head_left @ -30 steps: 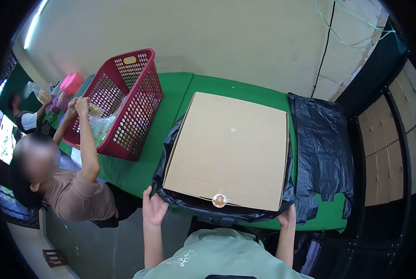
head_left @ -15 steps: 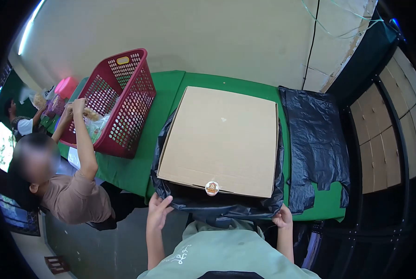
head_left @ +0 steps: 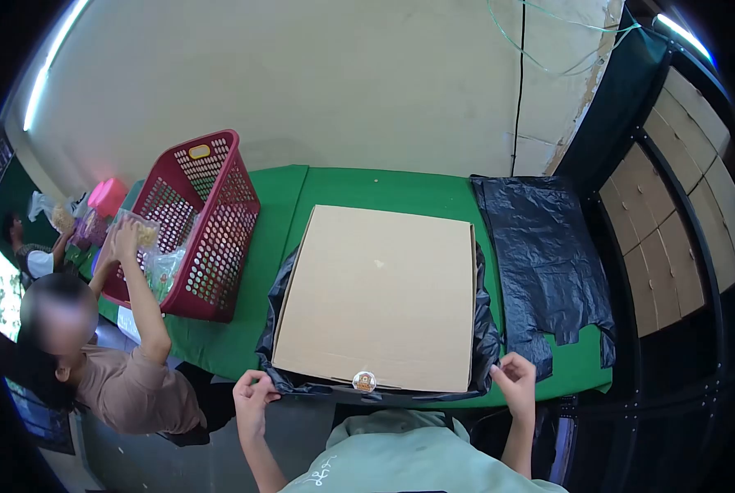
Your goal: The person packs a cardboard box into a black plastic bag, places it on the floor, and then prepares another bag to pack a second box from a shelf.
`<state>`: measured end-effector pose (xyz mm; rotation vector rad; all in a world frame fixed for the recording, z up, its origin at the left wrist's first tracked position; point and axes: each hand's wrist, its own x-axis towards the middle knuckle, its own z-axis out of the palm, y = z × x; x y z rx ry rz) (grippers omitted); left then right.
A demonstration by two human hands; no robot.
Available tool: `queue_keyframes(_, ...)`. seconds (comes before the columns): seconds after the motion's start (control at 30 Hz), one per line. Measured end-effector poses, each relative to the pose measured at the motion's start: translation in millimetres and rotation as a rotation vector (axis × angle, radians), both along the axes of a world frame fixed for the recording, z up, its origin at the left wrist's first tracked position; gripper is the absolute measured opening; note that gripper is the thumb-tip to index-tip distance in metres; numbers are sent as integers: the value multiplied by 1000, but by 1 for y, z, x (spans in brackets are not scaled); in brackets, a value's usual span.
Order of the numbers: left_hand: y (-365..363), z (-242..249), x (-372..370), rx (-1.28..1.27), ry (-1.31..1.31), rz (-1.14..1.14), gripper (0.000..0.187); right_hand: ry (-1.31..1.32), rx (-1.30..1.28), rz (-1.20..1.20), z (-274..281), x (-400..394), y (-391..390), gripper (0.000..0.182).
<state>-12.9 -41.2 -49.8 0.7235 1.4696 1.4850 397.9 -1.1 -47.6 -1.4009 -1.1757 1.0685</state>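
A flat, square cardboard box with a round sticker on its front edge lies on the green cloth-covered table. Black plastic bag material surrounds the box along its left, right and front sides, leaving the top uncovered. At the front left corner, my left hand pinches the bag's edge between thumb and fingers. My right hand is at the front right corner, its thumb and fingertips closed on the bag's edge there.
Another black plastic bag lies flat to the right of the box. A maroon laundry-style basket with plastic packets stands at the left, where a person in a brown shirt handles a packet. Shelves of cardboard boxes line the right side.
My hands have moved apart, and the bag's front edge is now drawn close to the box front. The view has tilted up. The person at left has raised a packet.
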Motion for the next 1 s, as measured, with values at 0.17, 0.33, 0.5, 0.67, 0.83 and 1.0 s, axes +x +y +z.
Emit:
queue_keyframes(0.17, 49, -83, -29, 186, -54, 395, 17, 946, -280, -27, -77, 9, 34, 29)
queue_keyframes(0.33, 94, -76, -38, -201, -371, -45, 30, 694, -185, -71, -135, 28, 131, 37)
queue_keyframes(0.5, 167, -138, -86, -248, -86, -346, 34, 795, -368, -1, -215, 61, 244, 33)
queue_keyframes(0.67, 206, -122, -80, -190, 0, -337, 24, 1149, -533, 257, -162, 35, 268, 26)
queue_keyframes(0.83, 243, -122, -81, 159, 150, -206, 11, 417, -311, 133, -130, 37, 291, 20)
queue_keyframes(1.0, 247, -46, -64, 304, 396, -71, 8, -36, -31, 120, -83, 36, 304, 30)
